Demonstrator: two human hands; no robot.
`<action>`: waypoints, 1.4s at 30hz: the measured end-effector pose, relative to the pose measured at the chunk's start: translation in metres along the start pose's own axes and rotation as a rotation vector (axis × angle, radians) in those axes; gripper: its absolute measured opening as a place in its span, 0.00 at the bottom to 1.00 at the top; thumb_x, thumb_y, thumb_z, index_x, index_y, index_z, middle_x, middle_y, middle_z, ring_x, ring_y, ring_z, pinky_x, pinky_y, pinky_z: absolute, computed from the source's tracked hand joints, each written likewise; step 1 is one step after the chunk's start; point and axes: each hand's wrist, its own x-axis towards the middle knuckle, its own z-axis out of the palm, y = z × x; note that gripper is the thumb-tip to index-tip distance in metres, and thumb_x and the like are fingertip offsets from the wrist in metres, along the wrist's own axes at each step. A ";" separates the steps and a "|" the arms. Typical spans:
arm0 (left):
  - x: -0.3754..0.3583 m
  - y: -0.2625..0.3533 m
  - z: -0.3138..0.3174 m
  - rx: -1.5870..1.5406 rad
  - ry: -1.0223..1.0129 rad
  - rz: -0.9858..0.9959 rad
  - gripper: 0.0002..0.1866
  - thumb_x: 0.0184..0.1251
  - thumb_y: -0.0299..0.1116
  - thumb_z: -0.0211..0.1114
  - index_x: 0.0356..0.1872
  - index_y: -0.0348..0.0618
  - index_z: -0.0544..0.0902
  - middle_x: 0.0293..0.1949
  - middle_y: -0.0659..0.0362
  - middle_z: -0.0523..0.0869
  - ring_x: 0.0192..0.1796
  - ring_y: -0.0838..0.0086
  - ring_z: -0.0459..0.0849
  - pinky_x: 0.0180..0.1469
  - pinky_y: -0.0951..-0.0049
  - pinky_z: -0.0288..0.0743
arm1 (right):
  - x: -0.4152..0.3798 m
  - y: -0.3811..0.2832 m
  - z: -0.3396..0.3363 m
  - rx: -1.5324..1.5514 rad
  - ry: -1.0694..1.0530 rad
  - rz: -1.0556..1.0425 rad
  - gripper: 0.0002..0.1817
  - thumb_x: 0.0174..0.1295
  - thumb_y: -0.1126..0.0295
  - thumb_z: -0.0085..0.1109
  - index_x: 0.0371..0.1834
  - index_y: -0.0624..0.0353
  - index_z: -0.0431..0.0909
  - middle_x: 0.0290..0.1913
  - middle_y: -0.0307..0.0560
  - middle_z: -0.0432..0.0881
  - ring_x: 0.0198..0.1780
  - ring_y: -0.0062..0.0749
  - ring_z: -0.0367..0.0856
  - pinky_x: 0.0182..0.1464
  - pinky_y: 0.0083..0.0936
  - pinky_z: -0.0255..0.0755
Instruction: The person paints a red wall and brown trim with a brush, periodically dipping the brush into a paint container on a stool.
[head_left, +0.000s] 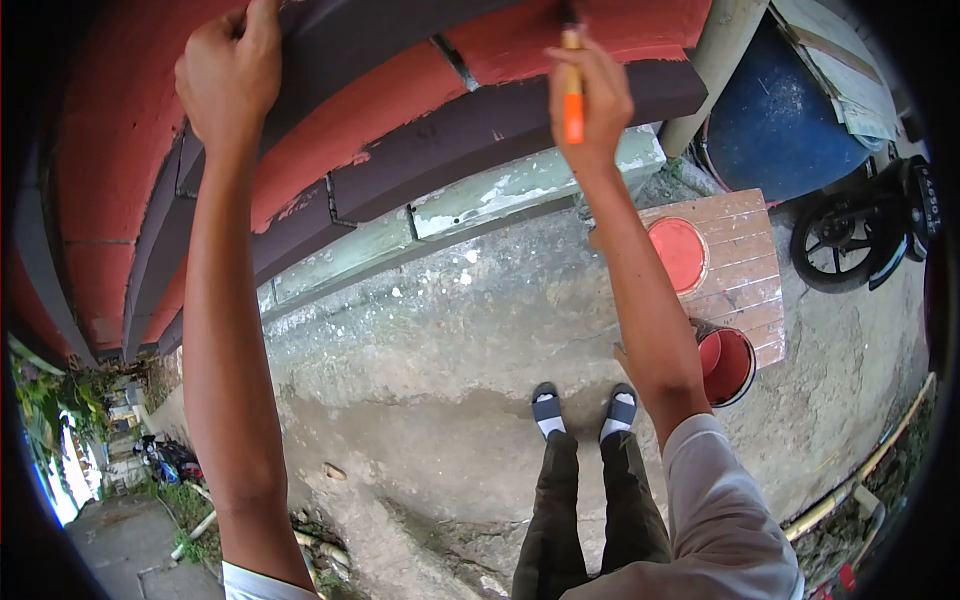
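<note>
My right hand (592, 98) grips a paintbrush (573, 105) with an orange and wooden handle, its bristles blurred against the red surface near the top. Dark purple-grey beams (430, 140) run beside red panels (365, 128) with uneven painted edges. At the upper left my left hand (230, 75) has its fingers curled at the edge of a dark beam; whether they hold that edge is partly hidden. A pale green, flaking ledge (500, 200) lies under the beams.
A wooden-slat table (745, 260) bears a red-coated round lid (678, 255); a paint bucket (727, 367) stands beside it. Behind are a blue barrel (775, 120), a pole (715, 75) and a motorbike wheel (838, 240). My sandalled feet stand on concrete ground (440, 350).
</note>
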 end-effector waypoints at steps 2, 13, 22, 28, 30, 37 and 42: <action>-0.002 0.002 0.001 0.031 0.051 0.029 0.30 0.69 0.60 0.63 0.43 0.38 0.92 0.35 0.46 0.91 0.43 0.51 0.89 0.50 0.57 0.80 | -0.008 -0.014 0.002 0.065 -0.091 0.008 0.05 0.65 0.77 0.66 0.42 0.58 0.88 0.57 0.57 0.89 0.56 0.51 0.88 0.60 0.39 0.79; -0.157 0.018 0.023 -0.436 0.071 0.458 0.15 0.64 0.39 0.69 0.25 0.42 0.76 0.23 0.53 0.74 0.26 0.60 0.77 0.31 0.58 0.71 | -0.002 -0.040 -0.068 0.204 -0.135 0.111 0.07 0.71 0.76 0.64 0.48 0.63 0.88 0.57 0.59 0.89 0.60 0.44 0.89 0.64 0.33 0.78; -0.190 0.003 0.127 -0.370 -0.240 0.088 0.20 0.64 0.44 0.68 0.19 0.40 0.78 0.18 0.50 0.79 0.25 0.48 0.82 0.31 0.51 0.73 | -0.029 -0.043 -0.011 0.316 -0.299 0.043 0.08 0.69 0.76 0.66 0.49 0.63 0.87 0.57 0.60 0.89 0.61 0.49 0.89 0.63 0.33 0.79; -0.205 0.008 0.150 -0.346 -0.231 -0.042 0.22 0.63 0.47 0.68 0.17 0.40 0.79 0.15 0.50 0.78 0.24 0.47 0.82 0.31 0.51 0.74 | -0.019 0.003 -0.005 0.116 -0.056 -0.114 0.07 0.67 0.79 0.61 0.44 0.63 0.88 0.52 0.59 0.90 0.59 0.52 0.89 0.61 0.38 0.81; -0.204 0.007 0.147 -0.283 -0.280 0.067 0.20 0.61 0.47 0.69 0.18 0.40 0.82 0.17 0.50 0.81 0.23 0.48 0.83 0.31 0.51 0.76 | -0.010 0.010 -0.010 0.074 0.067 -0.084 0.07 0.68 0.79 0.62 0.45 0.62 0.88 0.53 0.57 0.90 0.59 0.46 0.89 0.62 0.36 0.80; -0.206 0.009 0.154 -0.246 -0.197 0.105 0.18 0.60 0.44 0.67 0.18 0.41 0.83 0.17 0.50 0.82 0.22 0.48 0.83 0.30 0.50 0.77 | -0.027 -0.027 0.031 0.199 -0.065 -0.181 0.09 0.57 0.80 0.68 0.40 0.58 0.87 0.52 0.56 0.91 0.53 0.49 0.90 0.54 0.37 0.82; -0.205 0.011 0.155 -0.190 -0.242 0.073 0.19 0.63 0.44 0.66 0.20 0.40 0.86 0.18 0.48 0.83 0.24 0.46 0.85 0.32 0.49 0.80 | -0.021 -0.037 0.037 0.340 -0.118 -0.132 0.07 0.58 0.80 0.66 0.39 0.60 0.87 0.50 0.55 0.91 0.54 0.50 0.89 0.55 0.38 0.82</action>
